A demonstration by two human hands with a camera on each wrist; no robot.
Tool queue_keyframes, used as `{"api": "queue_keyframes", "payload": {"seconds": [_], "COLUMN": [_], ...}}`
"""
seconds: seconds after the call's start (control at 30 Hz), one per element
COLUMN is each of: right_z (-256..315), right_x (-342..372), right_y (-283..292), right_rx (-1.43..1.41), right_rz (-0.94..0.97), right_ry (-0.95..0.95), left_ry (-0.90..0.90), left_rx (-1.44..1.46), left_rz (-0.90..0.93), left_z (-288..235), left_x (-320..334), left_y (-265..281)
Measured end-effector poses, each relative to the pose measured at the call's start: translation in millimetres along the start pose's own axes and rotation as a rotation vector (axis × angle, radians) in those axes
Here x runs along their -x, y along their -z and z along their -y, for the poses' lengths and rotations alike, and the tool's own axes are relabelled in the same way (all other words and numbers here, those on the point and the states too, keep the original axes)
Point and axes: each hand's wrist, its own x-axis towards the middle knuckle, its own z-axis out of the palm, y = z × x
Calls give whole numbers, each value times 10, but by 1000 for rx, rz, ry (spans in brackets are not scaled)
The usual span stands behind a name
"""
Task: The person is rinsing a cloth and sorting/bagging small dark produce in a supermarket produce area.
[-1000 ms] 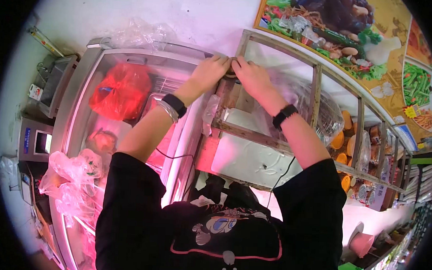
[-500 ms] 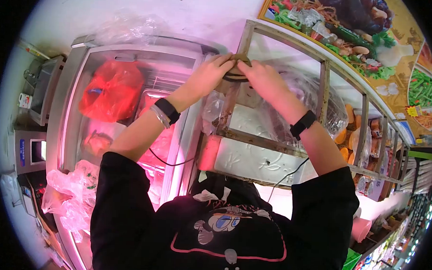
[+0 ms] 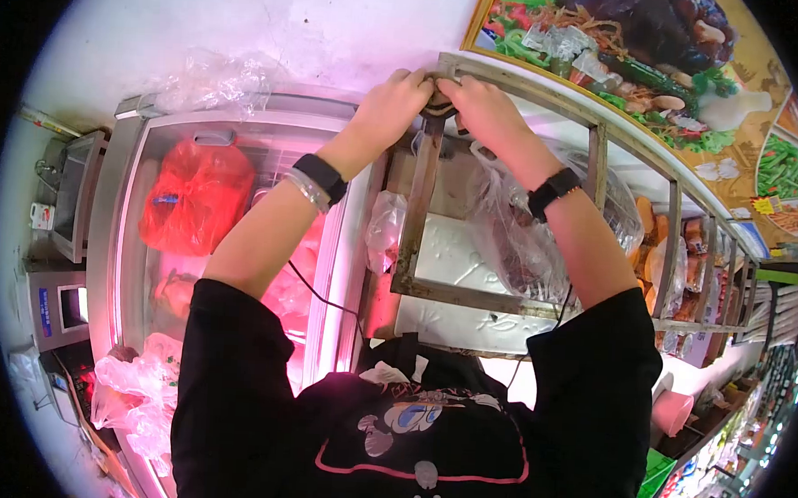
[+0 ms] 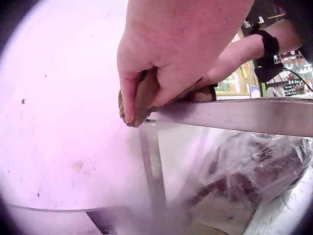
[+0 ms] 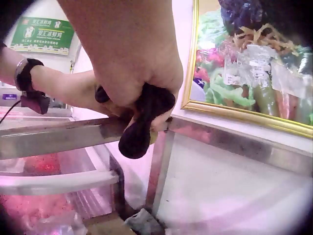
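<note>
Both hands meet at the far left corner of a metal frame (image 3: pixel 596 173) in the head view. My left hand (image 3: pixel 391 108) grips a bunched brown cloth (image 4: pixel 142 95), its fingers curled over it at the bar's end in the left wrist view. My right hand (image 3: pixel 487 112) holds the same cloth from the other side. In the right wrist view a dark fold of the cloth (image 5: pixel 135 139) hangs below the right fingers, over the metal rail (image 5: pixel 58 137). Part of the cloth is hidden under the hands.
On the left stands a lit display fridge (image 3: pixel 134 202) with a red plastic bag (image 3: pixel 196 196) inside. A clear plastic bag (image 3: pixel 516 227) and white foam box lids (image 3: pixel 452 251) lie beneath the frame. A framed food picture (image 3: pixel 595 44) hangs on the wall behind.
Half a second ago the cloth showed more broadly between the hands. Now both hands are bunched tighter on it at the frame's far corner. The head view has shifted slightly.
</note>
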Motion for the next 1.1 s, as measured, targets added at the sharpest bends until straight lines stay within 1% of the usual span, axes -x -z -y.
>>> {"api": "queue_keyframes", "payload": {"seconds": [0.03, 0.1, 0.13, 0.17, 0.2, 0.27, 0.3, 0.37, 0.4, 0.47, 0.6, 0.67, 0.7, 0.77, 0.8, 0.87, 0.9, 0.93, 0.97, 1.07, 1.1], "right_z": [-64, -129, -139, -139, -143, -142, -141, -119, -95, -34, -35, 52, 92, 209, 252, 310, 334, 331, 323, 291, 267], "right_x": [-78, -182, -208, -218, -218, -211, -209, -226, -208, -150, -182, -100, -56, 115, 172, 232, 240, 237, 229, 159, 131], "right_y": [-28, -54, -52, -54, -69, -85, -93, -96, -96, -122, -116, -59, -23, 24, 56, 34, 10, 1, -7, 42, 58], "right_rx": [6, -31, -61, -58, -35, -10, 3, 21, 42, 72, 88, 59, 39, -4, 11, 19, 90, 168, 169, 177, 129], "right_rz": [-6, 7, 49, 43, 10, -28, -10, -14, -20, -64, -99, -58, -22, -30, -21, -12, -19, -28, -29, -51, -12], "right_ry": [0, -66, -109, -114, -105, -102, -113, -121, -150, -181, -150, -144, -134, -130, -101, -75, -55, -36, -38, -27, -53], "left_ry": [12, 16, 45, 74, 66, 24, 16, 134, 122, 49, 33, 29, 33, -52, -53, -113, -114, -136, -157, -190, -193], "left_rx": [2, 2, -3, -9, -11, 66, 65, 74, 65, 71, 51, -58, -57, -150, -150, -317, -317, -383, -450, -444, -443], "left_rz": [-1, -3, 27, 56, 55, -40, -41, 26, 18, -147, -72, 150, 160, 123, 130, 114, 121, 125, 129, 111, 110], "left_z": [52, 104, 108, 111, 135, 176, 153, 118, 132, 149, 92, 65, 19, -94, -124, -171, -198, -216, -222, -151, -119], "left_x": [-90, -197, -228, -251, -259, -248, -226, -178, -165, -133, -247, -258, -208, -94, -46, 34, 57, 44, 15, -73, -104], "left_y": [-16, -44, -58, -70, -79, -77, -94, -96, -133, -208, -1, 99, 121, 151, 139, 117, 134, 144, 155, 149, 133]}}
